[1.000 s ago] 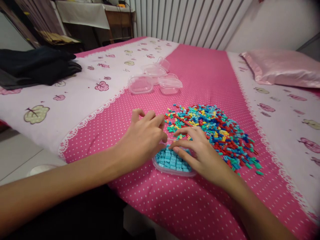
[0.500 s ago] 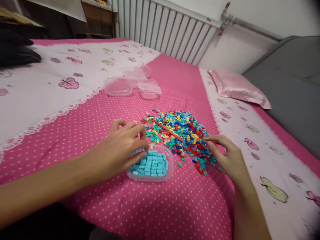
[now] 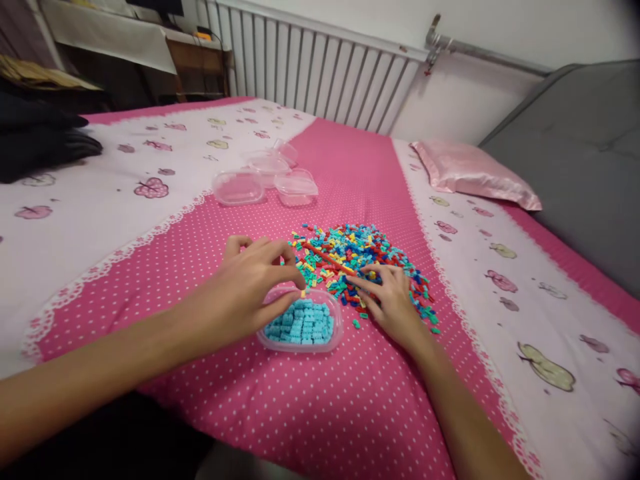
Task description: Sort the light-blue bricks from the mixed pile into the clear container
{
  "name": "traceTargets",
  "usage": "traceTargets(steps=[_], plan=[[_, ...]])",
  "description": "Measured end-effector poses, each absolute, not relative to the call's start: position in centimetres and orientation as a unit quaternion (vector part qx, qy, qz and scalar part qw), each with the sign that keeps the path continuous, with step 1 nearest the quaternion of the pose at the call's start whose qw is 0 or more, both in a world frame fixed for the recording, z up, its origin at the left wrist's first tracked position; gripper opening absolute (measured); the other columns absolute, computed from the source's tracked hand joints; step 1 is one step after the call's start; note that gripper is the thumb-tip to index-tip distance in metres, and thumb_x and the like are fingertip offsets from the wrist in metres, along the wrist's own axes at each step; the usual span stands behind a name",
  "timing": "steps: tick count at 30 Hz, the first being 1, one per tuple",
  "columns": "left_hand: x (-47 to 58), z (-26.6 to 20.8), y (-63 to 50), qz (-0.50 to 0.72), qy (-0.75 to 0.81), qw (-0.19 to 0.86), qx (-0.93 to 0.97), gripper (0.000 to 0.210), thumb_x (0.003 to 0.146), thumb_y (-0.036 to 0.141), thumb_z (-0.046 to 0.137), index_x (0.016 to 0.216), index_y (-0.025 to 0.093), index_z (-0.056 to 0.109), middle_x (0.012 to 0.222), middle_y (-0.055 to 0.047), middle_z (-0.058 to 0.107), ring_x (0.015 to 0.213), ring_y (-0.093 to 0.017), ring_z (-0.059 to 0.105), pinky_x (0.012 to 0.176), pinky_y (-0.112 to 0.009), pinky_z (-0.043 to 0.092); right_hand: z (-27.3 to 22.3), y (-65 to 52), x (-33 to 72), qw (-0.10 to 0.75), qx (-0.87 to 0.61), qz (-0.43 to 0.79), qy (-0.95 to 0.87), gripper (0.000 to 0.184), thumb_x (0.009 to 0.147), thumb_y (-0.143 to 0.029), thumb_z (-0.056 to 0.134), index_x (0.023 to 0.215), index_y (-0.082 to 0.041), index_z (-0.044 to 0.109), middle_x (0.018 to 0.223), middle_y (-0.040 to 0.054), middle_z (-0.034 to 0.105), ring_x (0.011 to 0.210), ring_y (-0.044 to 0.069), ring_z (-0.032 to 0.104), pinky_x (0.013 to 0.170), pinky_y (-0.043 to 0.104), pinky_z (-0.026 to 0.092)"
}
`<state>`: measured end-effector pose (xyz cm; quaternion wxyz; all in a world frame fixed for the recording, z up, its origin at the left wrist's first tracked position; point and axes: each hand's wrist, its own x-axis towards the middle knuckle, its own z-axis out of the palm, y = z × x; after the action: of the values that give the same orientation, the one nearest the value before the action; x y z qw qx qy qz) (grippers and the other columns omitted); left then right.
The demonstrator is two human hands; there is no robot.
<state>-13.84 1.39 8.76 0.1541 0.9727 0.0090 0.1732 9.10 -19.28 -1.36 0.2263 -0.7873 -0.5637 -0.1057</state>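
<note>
My left hand [image 3: 263,280] is over the left rim of a clear plastic container [image 3: 336,333]. Its thumb and index finger pinch together at a small yellow toy brick [image 3: 303,293]. Light blue toy bricks [image 3: 305,323] lie packed in rows inside the container. Behind and to the right spreads a pile of mixed toy bricks [image 3: 350,237] in red, blue, green and yellow. My right hand [image 3: 387,297] reaches into the pile's front with fingers apart, fingertips touching bricks. A thin red stick [image 3: 327,259] lies across the pile, its lower end close to my right fingertips.
Several clear plastic containers [image 3: 239,189] stand farther back on the pink dotted bedspread [image 3: 240,407]. A pink pillow [image 3: 475,173] rests at the right against a grey headboard [image 3: 575,147]. Dark folded cloth [image 3: 45,140] lies at the left; a white radiator [image 3: 310,63] lines the wall.
My right hand has moved left from the pile's right edge to its front middle, and its fingers have spread. The left fingertips have closed at the yellow toy brick. The view has tilted up slightly.
</note>
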Motion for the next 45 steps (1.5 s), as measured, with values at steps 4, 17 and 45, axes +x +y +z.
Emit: traceTargets(steps=[4,17,45], plan=[[-14.3,10.0,1.3,0.186,0.028,0.158,0.969,0.017,0.096,0.032,0.057,0.096,0.027,0.073,0.105,-0.003,0.061,0.098,-0.022,0.057,0.091,-0.043,0.022,-0.9,-18.1,9.5,0.184,-0.795,-0.117,-0.567,0.024,0.093,-0.025,0.067,0.112,-0.033,0.079,0.127,0.0099,0.064,0.117,0.032,0.049,0.098,0.054,0.043],[-14.8,9.6,2.4,0.167,0.057,0.117,0.977,0.012,0.093,0.03,0.062,0.094,0.026,0.073,0.109,-0.003,0.063,0.09,-0.021,0.057,0.093,-0.047,0.023,2.4,-15.4,10.4,0.071,-0.812,-0.048,-0.577,0.009,0.086,-0.024,0.076,0.086,-0.031,0.082,0.126,0.0105,0.064,0.118,0.035,0.053,0.095,0.053,0.042],[-13.9,8.0,1.3,0.167,0.033,0.176,0.969,0.003,0.088,0.028,0.074,0.086,0.026,0.075,0.101,0.001,0.069,0.098,-0.019,0.058,0.088,-0.04,0.019,3.3,-14.4,0.5,0.471,-0.696,0.003,-0.542,0.013,0.089,-0.037,0.074,0.083,-0.026,0.073,0.098,0.0046,0.06,0.101,0.025,0.06,0.093,0.045,0.048]])
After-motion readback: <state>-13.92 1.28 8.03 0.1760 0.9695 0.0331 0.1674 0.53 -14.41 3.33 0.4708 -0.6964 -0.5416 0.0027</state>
